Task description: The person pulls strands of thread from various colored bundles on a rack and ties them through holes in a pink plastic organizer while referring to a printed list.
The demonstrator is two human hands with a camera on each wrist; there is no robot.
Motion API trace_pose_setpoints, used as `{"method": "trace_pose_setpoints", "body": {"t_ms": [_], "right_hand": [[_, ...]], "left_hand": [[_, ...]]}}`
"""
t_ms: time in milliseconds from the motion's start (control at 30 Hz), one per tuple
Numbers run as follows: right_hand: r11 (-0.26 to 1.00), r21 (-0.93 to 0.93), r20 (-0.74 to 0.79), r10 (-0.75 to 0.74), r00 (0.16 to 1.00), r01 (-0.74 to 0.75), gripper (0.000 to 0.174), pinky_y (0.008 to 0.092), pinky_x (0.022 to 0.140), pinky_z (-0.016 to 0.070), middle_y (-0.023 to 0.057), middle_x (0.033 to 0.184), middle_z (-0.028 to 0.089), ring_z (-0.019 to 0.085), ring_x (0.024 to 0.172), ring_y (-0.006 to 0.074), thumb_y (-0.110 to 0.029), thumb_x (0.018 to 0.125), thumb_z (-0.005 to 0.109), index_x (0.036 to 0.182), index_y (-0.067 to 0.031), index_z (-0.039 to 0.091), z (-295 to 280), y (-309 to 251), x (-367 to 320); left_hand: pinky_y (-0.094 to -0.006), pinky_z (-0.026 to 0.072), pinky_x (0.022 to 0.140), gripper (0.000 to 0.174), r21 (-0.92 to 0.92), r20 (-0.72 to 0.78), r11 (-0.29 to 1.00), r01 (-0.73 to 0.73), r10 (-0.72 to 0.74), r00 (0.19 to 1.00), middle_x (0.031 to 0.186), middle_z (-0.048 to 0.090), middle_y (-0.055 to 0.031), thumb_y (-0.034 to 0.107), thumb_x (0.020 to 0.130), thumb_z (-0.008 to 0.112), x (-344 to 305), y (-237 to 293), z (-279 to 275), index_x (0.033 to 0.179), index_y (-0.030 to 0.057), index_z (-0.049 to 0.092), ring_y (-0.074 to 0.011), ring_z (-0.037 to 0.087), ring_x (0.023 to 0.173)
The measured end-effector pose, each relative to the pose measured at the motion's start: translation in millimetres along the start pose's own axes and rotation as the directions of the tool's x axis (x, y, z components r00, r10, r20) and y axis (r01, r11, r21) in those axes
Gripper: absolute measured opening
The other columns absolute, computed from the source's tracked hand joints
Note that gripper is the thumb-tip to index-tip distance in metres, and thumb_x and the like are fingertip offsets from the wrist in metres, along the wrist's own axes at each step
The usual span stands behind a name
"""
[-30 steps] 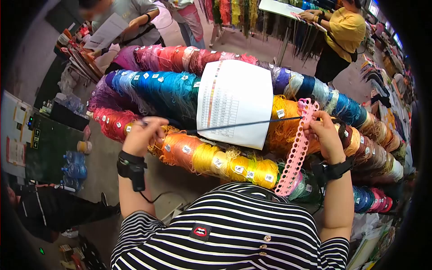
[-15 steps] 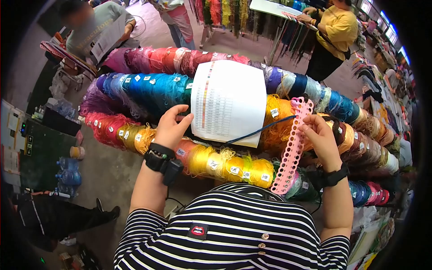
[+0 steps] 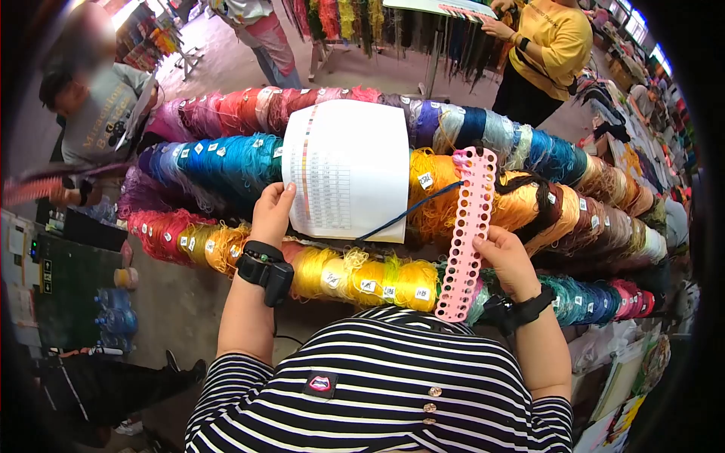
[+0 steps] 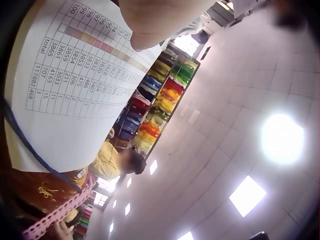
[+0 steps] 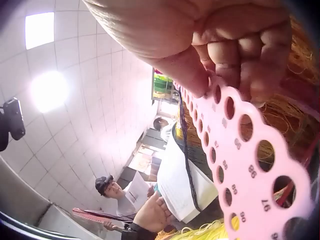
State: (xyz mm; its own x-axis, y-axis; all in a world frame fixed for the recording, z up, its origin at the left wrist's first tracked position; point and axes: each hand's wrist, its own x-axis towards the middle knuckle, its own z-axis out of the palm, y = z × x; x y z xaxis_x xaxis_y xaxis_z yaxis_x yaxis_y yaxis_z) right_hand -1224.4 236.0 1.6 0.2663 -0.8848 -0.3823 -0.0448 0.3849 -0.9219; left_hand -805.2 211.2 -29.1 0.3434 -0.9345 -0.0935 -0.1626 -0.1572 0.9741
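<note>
My left hand [image 3: 270,215] pinches the left edge of a white printed sheet [image 3: 385,143], which lies over the rows of thread. Colour swatches and numbers in a table cover the sheet [image 4: 55,135], and in the left wrist view a digit overlaps its edge. My right hand [image 3: 507,260] grips a long pink thread holder [image 3: 466,234] by its right side, thumb on top. Numbered round holes line both edges of the holder [image 5: 245,175]. From near its top a dark blue thread [image 3: 423,202] hangs slackly across the sheet's lower right corner; pink thread is knotted there too.
Long rows of labelled thread bundles [image 3: 362,275] in many colours surround the sheet. A person in grey [image 3: 102,124] stands at the far left beside a pink rack, and one in yellow [image 3: 555,45] at the far right. Water bottles [image 3: 115,321] stand on the left.
My left hand has let go of the dark blue thread, which was stretched taut leftward and now hangs slack, and has moved to the sheet's edge. My right hand is lower along the pink holder.
</note>
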Motion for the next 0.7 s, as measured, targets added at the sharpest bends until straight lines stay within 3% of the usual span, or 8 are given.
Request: {"method": "trace_pose_setpoints", "body": {"t_ms": [133,167,233,333,433,500,633,700], "right_hand": [[0.994,0.018,0.039,-0.104,0.994,0.104,0.021,0.0224,0.073,0.048,0.0006,0.093,0.065,0.059,0.081,0.0063,-0.012,0.093,0.056,0.108,0.0005,0.062,-10.4,-11.6,-14.3],[0.99,0.0,0.029,-0.139,0.99,0.139,0.021,0.0226,0.074,0.0477,0.0011,0.093,0.065,0.058,0.081,0.0065,-0.011,0.093,0.056,0.108,0.0016,0.062,-17.5,-15.8,-21.7],[0.978,-0.019,0.018,-0.205,0.978,0.206,0.023,0.024,0.078,0.048,0.002,0.095,0.065,0.058,0.085,0.0073,-0.01,0.092,0.057,0.111,0.0032,0.061,-35.1,-22.7,-34.8],[0.974,-0.025,-0.036,-0.225,0.974,0.225,0.02,0.0235,0.072,0.048,0.0021,0.089,0.065,0.058,0.079,0.0067,-0.011,0.091,0.058,0.106,0.0029,0.062,-71.9,-20.8,-51.8],[0.987,-0.049,-0.129,-0.161,0.978,0.156,0.019,0.0254,0.063,0.0471,0.0039,0.077,0.065,0.058,0.068,0.0088,-0.015,0.089,0.061,0.096,0.0024,0.065,-103.5,-9.6,-58.5],[0.962,-0.227,-0.189,-0.199,0.962,0.154,0.017,0.0216,0.056,0.044,-0.0005,0.075,0.062,0.055,0.063,0.0056,-0.015,0.09,0.061,0.099,-0.0005,0.065,-126.9,33.0,-35.4],[0.945,-0.275,-0.238,-0.247,0.939,0.179,0.016,0.0218,0.053,0.0415,-0.0007,0.07,0.06,0.053,0.06,0.0048,-0.015,0.088,0.063,0.092,0.0008,0.063,-127.3,35.0,-40.1],[0.97,-0.15,-0.253,-0.223,0.941,0.189,0.014,0.021,0.053,0.041,-0.0014,0.071,0.06,0.052,0.06,0.0041,-0.013,0.089,0.062,0.091,0.0005,0.062,-124.8,40.2,-40.6]], "left_hand": [[-0.0256,0.0466,0.076,0.029,-0.046,0.036,0.993,-0.105,0.107,0.994,0.095,0.066,-0.0071,0.019,0.091,0.063,-8.3,4.5,11.3,0.106,-0.0055,0.06,-0.0116,0.06,0.083],[-0.0267,0.0473,0.077,0.027,-0.076,0.065,0.997,-0.017,0.021,0.998,0.098,0.066,-0.0084,0.015,0.09,0.063,-8.2,2.9,9.3,0.108,-0.0052,0.06,-0.0129,0.06,0.085],[-0.0293,0.0486,0.082,0.026,-0.265,0.132,0.964,0.013,0.023,0.991,0.103,0.065,-0.0104,0.009,0.09,0.059,-19.5,14.9,20.0,0.111,-0.0052,0.057,-0.016,0.061,0.09],[-0.0314,0.0492,0.087,0.034,-0.401,0.21,0.916,0.009,0.082,0.974,0.111,0.062,-0.0142,0.008,0.09,0.055,-37.9,43.2,27.4,0.121,-0.0034,0.049,-0.0197,0.062,0.095],[-0.0338,0.0497,0.09,0.035,-0.456,0.219,0.877,-0.154,0.278,0.935,0.118,0.059,-0.016,0.008,0.092,0.05,-61.2,81.2,47.6,0.126,-0.0013,0.045,-0.0224,0.062,0.102],[-0.0348,0.0497,0.091,0.036,-0.487,0.173,0.838,-0.245,0.368,0.914,0.119,0.06,-0.0152,0.008,0.093,0.05,-69.1,93.8,57.2,0.128,-0.0005,0.045,-0.0223,0.061,0.104],[-0.0353,0.0494,0.092,0.038,-0.568,0.199,0.769,-0.294,0.475,0.857,0.122,0.059,-0.0144,0.009,0.092,0.051,-89.3,135.6,99.4,0.129,0.0002,0.045,-0.0223,0.061,0.106],[-0.0358,0.0486,0.093,0.039,-0.588,0.233,0.76,-0.277,0.487,0.842,0.123,0.059,-0.0141,0.01,0.092,0.052,-88.8,144.6,108.8,0.129,0.0005,0.046,-0.0227,0.06,0.107]]}}
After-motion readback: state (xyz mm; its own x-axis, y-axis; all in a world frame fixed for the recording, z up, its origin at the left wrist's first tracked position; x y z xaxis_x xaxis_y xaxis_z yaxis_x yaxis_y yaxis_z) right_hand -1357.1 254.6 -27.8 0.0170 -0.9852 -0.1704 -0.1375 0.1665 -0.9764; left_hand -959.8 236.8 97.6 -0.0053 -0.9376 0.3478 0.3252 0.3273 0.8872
